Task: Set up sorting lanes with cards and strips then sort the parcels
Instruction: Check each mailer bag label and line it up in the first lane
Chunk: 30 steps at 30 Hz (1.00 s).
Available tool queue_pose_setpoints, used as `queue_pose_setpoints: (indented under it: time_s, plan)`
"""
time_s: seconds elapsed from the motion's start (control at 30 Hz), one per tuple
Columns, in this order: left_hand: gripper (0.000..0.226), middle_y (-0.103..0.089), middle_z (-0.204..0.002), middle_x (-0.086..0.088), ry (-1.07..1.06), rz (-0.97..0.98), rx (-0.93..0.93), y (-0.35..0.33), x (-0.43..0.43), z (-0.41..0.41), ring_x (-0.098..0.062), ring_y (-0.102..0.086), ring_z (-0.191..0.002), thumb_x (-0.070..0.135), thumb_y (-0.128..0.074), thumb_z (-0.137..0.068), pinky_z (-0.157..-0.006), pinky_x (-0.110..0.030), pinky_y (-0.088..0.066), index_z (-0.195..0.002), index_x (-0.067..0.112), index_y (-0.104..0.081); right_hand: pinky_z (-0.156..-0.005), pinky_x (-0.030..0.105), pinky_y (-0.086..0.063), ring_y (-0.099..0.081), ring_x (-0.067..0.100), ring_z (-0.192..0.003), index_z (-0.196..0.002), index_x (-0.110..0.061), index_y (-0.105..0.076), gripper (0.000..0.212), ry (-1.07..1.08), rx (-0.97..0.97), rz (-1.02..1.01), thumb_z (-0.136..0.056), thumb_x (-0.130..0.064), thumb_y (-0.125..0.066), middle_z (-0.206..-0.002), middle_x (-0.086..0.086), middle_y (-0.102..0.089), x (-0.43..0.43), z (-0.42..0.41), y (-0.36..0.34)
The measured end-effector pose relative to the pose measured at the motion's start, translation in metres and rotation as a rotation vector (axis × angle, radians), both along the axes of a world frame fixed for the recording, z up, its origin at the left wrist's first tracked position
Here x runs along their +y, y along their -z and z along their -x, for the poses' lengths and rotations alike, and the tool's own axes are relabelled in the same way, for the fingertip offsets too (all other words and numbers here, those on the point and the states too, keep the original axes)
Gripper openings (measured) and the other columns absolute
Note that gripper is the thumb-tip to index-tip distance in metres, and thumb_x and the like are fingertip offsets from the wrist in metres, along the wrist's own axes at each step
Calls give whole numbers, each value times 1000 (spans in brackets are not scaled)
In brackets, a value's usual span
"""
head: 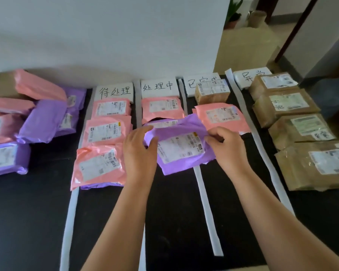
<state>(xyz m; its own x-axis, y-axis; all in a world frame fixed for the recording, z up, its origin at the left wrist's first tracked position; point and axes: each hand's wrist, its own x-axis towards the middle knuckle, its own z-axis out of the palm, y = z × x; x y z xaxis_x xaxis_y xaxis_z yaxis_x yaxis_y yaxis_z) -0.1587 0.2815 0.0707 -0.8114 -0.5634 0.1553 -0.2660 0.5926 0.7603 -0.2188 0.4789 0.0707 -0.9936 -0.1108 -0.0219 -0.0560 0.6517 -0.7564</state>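
Left hand (139, 151) and right hand (227, 147) are gripping a purple parcel (181, 137) that is covering a white strip (205, 208).

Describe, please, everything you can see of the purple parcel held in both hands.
The purple parcel is a soft, crinkled plastic mailer with a white printed label facing up. It is tilted, over the white strip between the second and third lanes, overlapping a pink parcel behind it. The left hand pinches its left edge, the right hand its right edge. Whether it rests on the table is unclear.
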Motion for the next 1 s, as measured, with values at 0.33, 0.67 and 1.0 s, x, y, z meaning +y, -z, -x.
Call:
queue_pose_setpoints:
  time_s: [0.33,0.67,1.0]
  plan:
    - [41,-63,-122,1,-103,-534,-482,100,-13,-26,-16,-59,-103,31,-57,-97,-79,-29,-45,-136,19,-51,-57,14,-39,-61,1,-73,-83,-28,-66,16,229,-485,183,-88,-14,-72,-80,-14,-64,-33,7,96]
    - [26,-66,-118,-5,-18,-375,-607,129,-24,-27,-21,-64,-99,9,-47,-97,-78,-31,-54,-117,15,-63,-74,33,-54,-63,15,-84,-118,-15,-66,26,119,-544,-116,-93,-8,-59,-93,-2,-63,-50,14,122]
    - [53,-48,-146,-7,4,-395,-571,113,-32,-45,-27,-57,-122,8,-46,-98,-99,-42,-51,-150,20,-40,-97,47,-52,-59,26,-117,-143,-19,-45,50,17,-472,-221,-96,-23,-63,-132,9,-56,-54,-7,113]
